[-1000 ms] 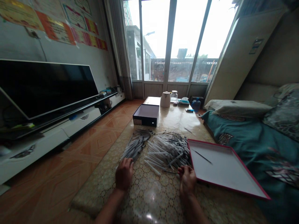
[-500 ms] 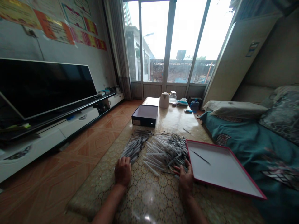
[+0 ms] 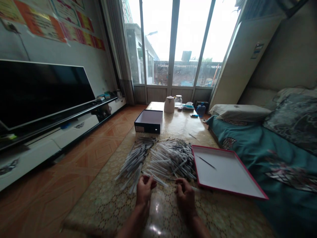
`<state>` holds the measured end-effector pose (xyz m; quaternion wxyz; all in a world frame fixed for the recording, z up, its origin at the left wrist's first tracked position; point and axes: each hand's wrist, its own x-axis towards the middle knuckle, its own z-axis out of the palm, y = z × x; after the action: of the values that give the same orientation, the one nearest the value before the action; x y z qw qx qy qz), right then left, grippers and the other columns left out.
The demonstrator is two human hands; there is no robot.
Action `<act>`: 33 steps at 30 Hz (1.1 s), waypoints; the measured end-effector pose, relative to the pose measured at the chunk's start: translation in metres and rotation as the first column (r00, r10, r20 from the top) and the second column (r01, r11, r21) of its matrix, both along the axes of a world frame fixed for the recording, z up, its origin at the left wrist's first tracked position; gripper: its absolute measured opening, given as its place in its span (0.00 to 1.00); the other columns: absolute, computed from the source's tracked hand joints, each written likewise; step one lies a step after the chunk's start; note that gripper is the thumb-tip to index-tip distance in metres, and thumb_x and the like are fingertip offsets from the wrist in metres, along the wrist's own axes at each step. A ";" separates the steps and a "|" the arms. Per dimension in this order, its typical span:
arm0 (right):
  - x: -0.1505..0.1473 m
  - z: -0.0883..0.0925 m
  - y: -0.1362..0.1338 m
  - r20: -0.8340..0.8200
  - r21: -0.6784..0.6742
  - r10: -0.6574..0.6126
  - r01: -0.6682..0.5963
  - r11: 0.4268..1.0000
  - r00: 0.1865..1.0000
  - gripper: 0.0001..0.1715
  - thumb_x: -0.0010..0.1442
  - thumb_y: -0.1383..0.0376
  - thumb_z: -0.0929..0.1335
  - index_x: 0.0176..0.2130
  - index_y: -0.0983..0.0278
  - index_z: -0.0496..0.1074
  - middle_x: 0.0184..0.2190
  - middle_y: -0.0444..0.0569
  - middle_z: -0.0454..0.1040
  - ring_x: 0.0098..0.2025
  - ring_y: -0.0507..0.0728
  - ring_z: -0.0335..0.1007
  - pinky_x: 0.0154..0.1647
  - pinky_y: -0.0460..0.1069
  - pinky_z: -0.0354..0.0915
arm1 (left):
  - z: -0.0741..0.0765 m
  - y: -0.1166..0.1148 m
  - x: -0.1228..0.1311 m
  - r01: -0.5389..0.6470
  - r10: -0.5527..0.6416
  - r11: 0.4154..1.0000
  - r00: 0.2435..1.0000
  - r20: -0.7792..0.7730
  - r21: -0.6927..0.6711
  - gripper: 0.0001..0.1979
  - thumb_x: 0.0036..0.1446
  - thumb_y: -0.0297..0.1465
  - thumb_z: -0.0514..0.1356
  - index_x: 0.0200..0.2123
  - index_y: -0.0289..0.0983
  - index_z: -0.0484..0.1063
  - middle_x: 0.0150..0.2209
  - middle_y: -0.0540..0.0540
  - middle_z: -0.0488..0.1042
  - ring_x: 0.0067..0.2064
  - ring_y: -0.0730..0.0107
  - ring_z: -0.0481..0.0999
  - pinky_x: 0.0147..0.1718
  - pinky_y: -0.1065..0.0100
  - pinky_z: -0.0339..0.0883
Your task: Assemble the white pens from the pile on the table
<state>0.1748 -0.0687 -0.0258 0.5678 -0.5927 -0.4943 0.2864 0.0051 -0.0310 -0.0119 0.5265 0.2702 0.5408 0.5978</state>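
Note:
My left hand (image 3: 145,191) is closed in a pinch at the near edge of the heaps, around what looks like a white pen tube (image 3: 146,174). My right hand (image 3: 185,195) is opposite, its thumb and fingers together on a thin dark pen refill (image 3: 171,179) that points left. Beyond my right hand lies a large heap of slim white pen tubes (image 3: 160,162) mixed with dark, thin pieces. To the left, a second pile of pens with dark ends (image 3: 133,160) lies roughly in line. Small details at my fingertips are blurred.
A red-rimmed box lid (image 3: 230,175) on the right holds one dark stick (image 3: 206,162). A dark open box (image 3: 148,127) stands behind the piles. Farther back on the patterned table (image 3: 109,198) are a kettle (image 3: 169,105), a glass jar (image 3: 178,101) and a tissue pack (image 3: 188,106).
My left hand has left the pens on the left and moved right to the middle. The right hand has drawn left and nearer, away from the heap. The view has shifted slightly.

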 end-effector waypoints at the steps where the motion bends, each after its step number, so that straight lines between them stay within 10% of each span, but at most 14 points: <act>1: -0.001 0.001 0.000 0.046 0.017 0.030 -0.031 0.999 0.998 0.12 0.54 0.59 0.63 0.32 0.63 0.72 0.25 0.46 0.72 0.23 0.53 0.66 0.25 0.46 0.62 | -0.005 -0.003 0.006 0.004 -0.003 1.000 0.999 0.035 -0.022 0.16 0.35 0.36 0.67 0.26 0.34 0.67 0.22 0.49 0.71 0.23 0.70 0.73 0.25 0.67 0.69; 17: -0.004 0.003 0.000 0.520 -0.049 0.242 -0.254 0.966 0.819 0.14 0.57 0.64 0.62 0.41 0.58 0.71 0.39 0.47 0.69 0.33 0.53 0.70 0.32 0.44 0.62 | -0.004 -0.011 0.002 0.171 -0.162 0.982 0.980 0.119 -0.073 0.13 0.37 0.32 0.69 0.23 0.31 0.69 0.23 0.45 0.74 0.26 0.68 0.76 0.27 0.69 0.72; 22: -0.004 0.008 -0.003 0.550 -0.049 0.263 -0.283 0.958 0.793 0.13 0.61 0.63 0.59 0.37 0.59 0.71 0.33 0.46 0.71 0.34 0.53 0.69 0.34 0.44 0.60 | 0.000 -0.013 -0.005 0.086 -0.096 0.994 0.978 -0.184 -0.064 0.17 0.42 0.35 0.66 0.35 0.32 0.68 0.29 0.44 0.72 0.26 0.65 0.74 0.27 0.61 0.71; 25: -0.004 0.007 -0.003 0.552 -0.049 0.248 -0.265 0.963 0.796 0.13 0.62 0.64 0.57 0.37 0.61 0.70 0.33 0.47 0.70 0.35 0.53 0.68 0.35 0.44 0.59 | 0.007 -0.018 -0.009 0.002 0.132 0.980 0.748 -0.650 0.201 0.21 0.48 0.34 0.61 0.46 0.36 0.65 0.36 0.43 0.69 0.34 0.62 0.73 0.35 0.56 0.68; 27: -0.004 0.005 -0.003 0.559 -0.053 0.252 -0.269 0.962 0.790 0.13 0.62 0.64 0.57 0.37 0.61 0.69 0.33 0.47 0.70 0.35 0.53 0.68 0.36 0.44 0.59 | 0.013 -0.022 -0.010 0.218 0.197 0.913 0.504 -0.841 0.344 0.14 0.52 0.30 0.58 0.44 0.40 0.68 0.40 0.43 0.69 0.43 0.60 0.70 0.43 0.54 0.62; 30: -0.005 0.003 -0.002 0.581 -0.060 0.257 -0.274 0.960 0.772 0.13 0.62 0.64 0.58 0.37 0.61 0.69 0.32 0.47 0.70 0.35 0.53 0.68 0.35 0.44 0.58 | 0.018 -0.023 -0.006 0.578 0.171 0.774 0.205 -0.964 0.260 0.09 0.54 0.28 0.56 0.38 0.42 0.71 0.41 0.46 0.71 0.46 0.60 0.66 0.48 0.52 0.54; 33: -0.006 0.004 -0.003 0.599 -0.059 0.249 -0.268 0.962 0.761 0.12 0.61 0.65 0.58 0.35 0.61 0.69 0.32 0.46 0.70 0.34 0.53 0.68 0.34 0.44 0.58 | 0.013 -0.017 -0.001 0.700 0.135 0.705 0.022 -0.991 0.111 0.07 0.54 0.28 0.57 0.38 0.40 0.70 0.37 0.47 0.71 0.42 0.64 0.67 0.47 0.55 0.54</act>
<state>0.1691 -0.0718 -0.0217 0.3454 -0.5702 -0.7298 0.1516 0.0038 -0.0476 0.0010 0.0258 0.8549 0.4490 0.2584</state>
